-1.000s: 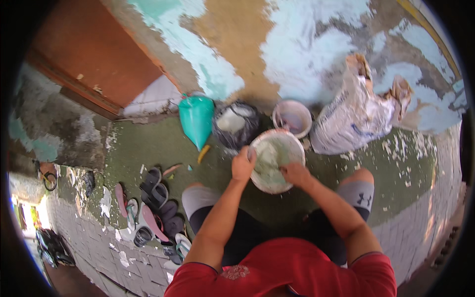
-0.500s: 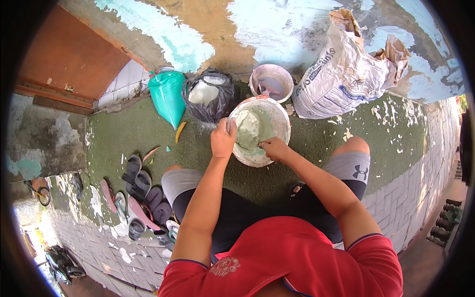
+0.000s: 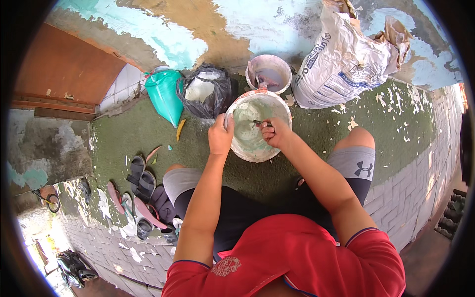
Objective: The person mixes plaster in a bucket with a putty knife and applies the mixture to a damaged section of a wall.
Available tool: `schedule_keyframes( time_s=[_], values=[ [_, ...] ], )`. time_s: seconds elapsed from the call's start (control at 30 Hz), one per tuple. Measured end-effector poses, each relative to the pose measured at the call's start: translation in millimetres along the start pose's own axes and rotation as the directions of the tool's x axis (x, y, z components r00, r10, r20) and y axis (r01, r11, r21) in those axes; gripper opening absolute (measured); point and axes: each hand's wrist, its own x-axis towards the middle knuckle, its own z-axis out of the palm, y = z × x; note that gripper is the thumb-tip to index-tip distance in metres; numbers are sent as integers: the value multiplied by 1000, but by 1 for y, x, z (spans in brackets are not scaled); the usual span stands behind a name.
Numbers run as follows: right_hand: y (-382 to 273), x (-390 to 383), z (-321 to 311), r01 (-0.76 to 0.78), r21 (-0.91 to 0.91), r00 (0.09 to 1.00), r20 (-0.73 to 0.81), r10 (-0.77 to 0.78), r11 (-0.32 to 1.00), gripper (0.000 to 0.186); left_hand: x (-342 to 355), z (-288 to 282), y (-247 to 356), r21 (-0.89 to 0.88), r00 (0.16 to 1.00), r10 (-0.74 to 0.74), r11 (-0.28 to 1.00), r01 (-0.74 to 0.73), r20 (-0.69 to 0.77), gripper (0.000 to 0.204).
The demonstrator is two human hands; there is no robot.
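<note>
Stirring is judged to be in hand: a pale greenish mix is contained in the white bucket, and a small dark tool is pointed over it. The tool's far end is too small to be made out; whether the mix is touched by it cannot be told. For a further stroke, a steady rim and a firm hold on the tool would be called for.

Bucket set on the green floor, between the two hands. Its left rim is gripped by the left hand, thumb at the edge. The tool is clasped in the curled fingers of the right hand, which is placed over the right part of the opening. Neither hand is free.

Just beyond the bucket, a smaller pail is seen. To its left, an open black bag, then a green bag. To its right, a tall sack is stood by the wall.
</note>
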Motion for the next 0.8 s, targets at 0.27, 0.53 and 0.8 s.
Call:
schedule_keyframes(
  time_s=[0.27, 0.53, 0.8],
  values=[
    [-8, -45, 23, 51, -990, 925, 96, -368, -132, 20, -3, 3, -15, -12, 999, 2, 1000, -3, -48, 23],
    [56, -17, -6, -102, -517, 712, 559, -425, -850, 36, 3, 4, -18, -46, 998, 27, 999, -29, -53, 23],
    [2, -29, 2, -96, -645, 648, 538, -540, -758, 38, 2, 4, -15, -62, 998, -57, 996, 57, 3, 22]
  ],
)
